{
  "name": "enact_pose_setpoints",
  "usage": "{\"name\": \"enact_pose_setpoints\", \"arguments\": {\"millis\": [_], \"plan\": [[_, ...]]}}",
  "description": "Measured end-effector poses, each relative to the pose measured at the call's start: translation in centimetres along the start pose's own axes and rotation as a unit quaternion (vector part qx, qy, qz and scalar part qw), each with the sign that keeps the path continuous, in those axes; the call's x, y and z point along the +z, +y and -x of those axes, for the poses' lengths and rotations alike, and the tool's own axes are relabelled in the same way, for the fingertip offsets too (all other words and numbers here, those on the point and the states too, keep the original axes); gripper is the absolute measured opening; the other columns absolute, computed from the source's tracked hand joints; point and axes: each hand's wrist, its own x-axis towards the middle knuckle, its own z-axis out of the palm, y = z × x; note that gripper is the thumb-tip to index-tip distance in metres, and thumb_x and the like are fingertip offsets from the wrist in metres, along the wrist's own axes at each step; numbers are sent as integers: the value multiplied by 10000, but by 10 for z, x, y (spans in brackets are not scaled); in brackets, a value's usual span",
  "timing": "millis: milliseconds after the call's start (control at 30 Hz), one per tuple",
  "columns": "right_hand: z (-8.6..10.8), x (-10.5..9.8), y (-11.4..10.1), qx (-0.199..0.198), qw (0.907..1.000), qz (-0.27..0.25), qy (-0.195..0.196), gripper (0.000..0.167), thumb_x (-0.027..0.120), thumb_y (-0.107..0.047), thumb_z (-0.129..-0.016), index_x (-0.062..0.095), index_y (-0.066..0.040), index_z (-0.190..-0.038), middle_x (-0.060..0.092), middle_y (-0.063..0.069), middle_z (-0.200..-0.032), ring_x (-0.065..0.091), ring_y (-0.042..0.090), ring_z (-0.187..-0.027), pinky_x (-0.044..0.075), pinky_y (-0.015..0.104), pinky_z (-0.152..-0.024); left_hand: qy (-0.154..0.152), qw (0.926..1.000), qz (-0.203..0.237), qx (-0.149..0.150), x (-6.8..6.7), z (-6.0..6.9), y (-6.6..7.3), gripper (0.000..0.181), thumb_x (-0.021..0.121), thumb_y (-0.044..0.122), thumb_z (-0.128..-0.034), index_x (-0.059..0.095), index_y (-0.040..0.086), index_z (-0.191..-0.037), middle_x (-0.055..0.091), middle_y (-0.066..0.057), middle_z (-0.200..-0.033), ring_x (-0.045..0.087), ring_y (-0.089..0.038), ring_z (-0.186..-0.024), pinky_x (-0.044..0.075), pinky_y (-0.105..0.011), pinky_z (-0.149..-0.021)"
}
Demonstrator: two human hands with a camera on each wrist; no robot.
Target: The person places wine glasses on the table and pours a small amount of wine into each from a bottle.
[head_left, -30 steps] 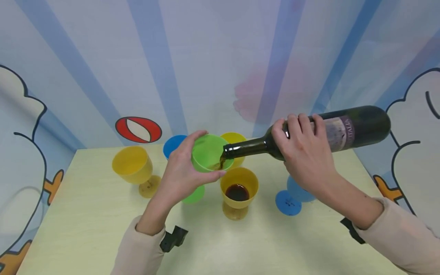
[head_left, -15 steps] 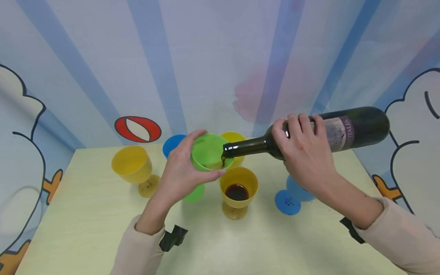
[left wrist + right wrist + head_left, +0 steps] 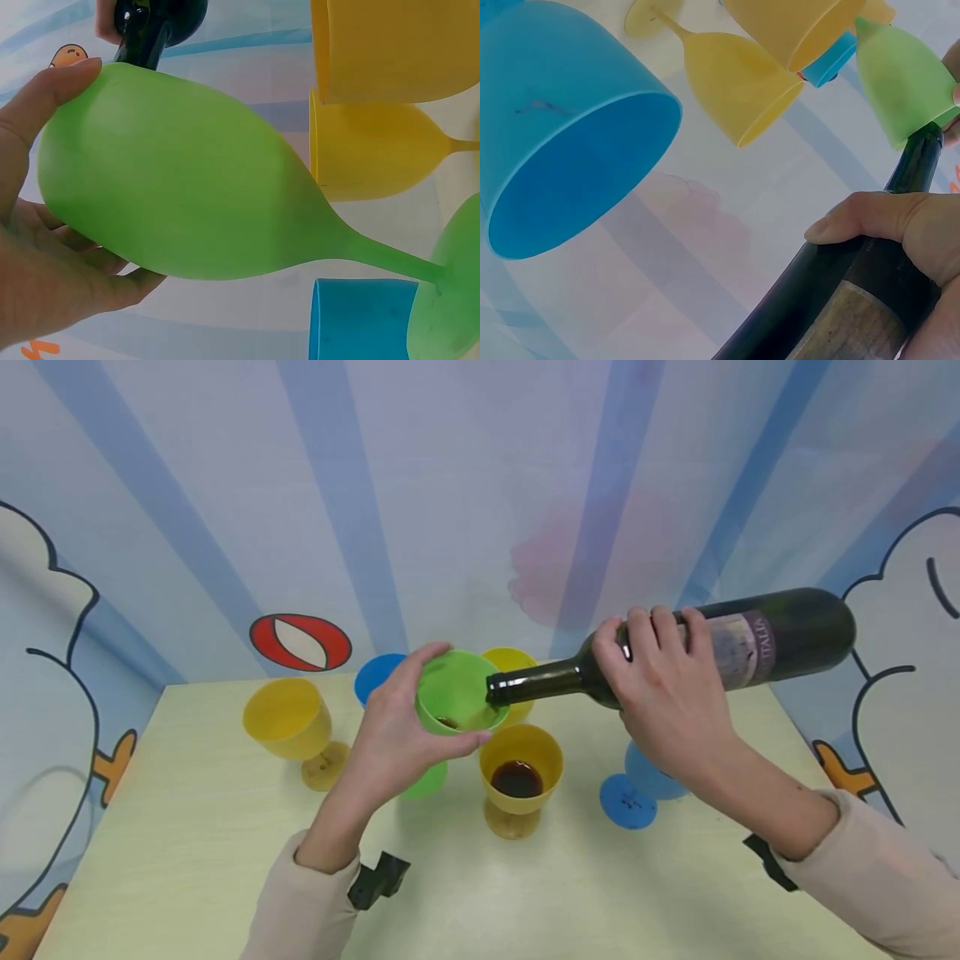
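My left hand (image 3: pixel 390 727) holds a green plastic goblet (image 3: pixel 453 681) by its bowl, thumb on the near side of the rim. In the left wrist view the goblet (image 3: pixel 172 172) leans, its stem running down to a round foot. A little dark liquid lies inside the bowl. My right hand (image 3: pixel 667 693) grips a dark wine bottle (image 3: pixel 802 635) around its upper body. The bottle is tipped almost level, its mouth just inside the green goblet's right rim. Closer to me, an upright yellow goblet (image 3: pixel 517 743) contains dark liquid.
Another yellow goblet (image 3: pixel 288 722) stands at left on the pale table (image 3: pixel 172 843). Behind the green one are a blue goblet (image 3: pixel 377 675) and a yellow goblet (image 3: pixel 517 660), both partly hidden. My right arm partly covers a blue goblet (image 3: pixel 628 802). A printed backdrop (image 3: pixel 465 510) rises behind.
The dark stream at the bottle's mouth has thinned, and a small pool now shows in the green goblet. The bottle's base has risen slightly. Both hands stay nearly where they were.
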Motion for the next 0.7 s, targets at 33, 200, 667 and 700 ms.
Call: {"name": "enact_pose_setpoints", "arguments": {"millis": [33, 200, 667, 700], "plan": [[0, 0, 0, -9, 10000, 5, 21, 502, 751, -66, -668, 455, 46, -1056, 503, 281, -977, 466, 428, -910, 379, 559, -820, -4, 10000, -3, -16, 0, 0, 0, 844, 832, 229, -633, 392, 105, -1342, 509, -102, -1217, 481, -261, -1040, 501, -382, -740], [-1, -1, -1, -28, 10000, -6, 5, 510, 756, -62, -663, 453, 52, -1058, 504, 290, -976, 471, 438, -911, 377, 562, -820, -25, 10000, -47, -50, -1, 0, 0, 846, 831, 246, -637, 388, 114, -1345, 508, -97, -1219, 479, -261, -1041, 493, -390, -750], [-1, -1, -1, 7, 9999, 85, -117, 565, 798, -95, -626, 464, 40, -1060, 510, 285, -983, 470, 427, -917, 380, 564, -830, -51, 9999, -80, -94, 0, 1, 0, 840, 832, 246, -640, 392, 129, -1346, 498, -87, -1244, 478, -268, -1049, 473, -431, -797], [-1, -1, -1, 5, 9999, 92, -111, 563, 798, -92, -625, 464, 40, -1059, 510, 285, -982, 470, 427, -916, 380, 564, -830, -56, 9999, -85, -105, 0, 1, 0, 840, 832, 246, -640, 392, 132, -1346, 499, -86, -1244, 477, -268, -1051, 471, -434, -800]]}}
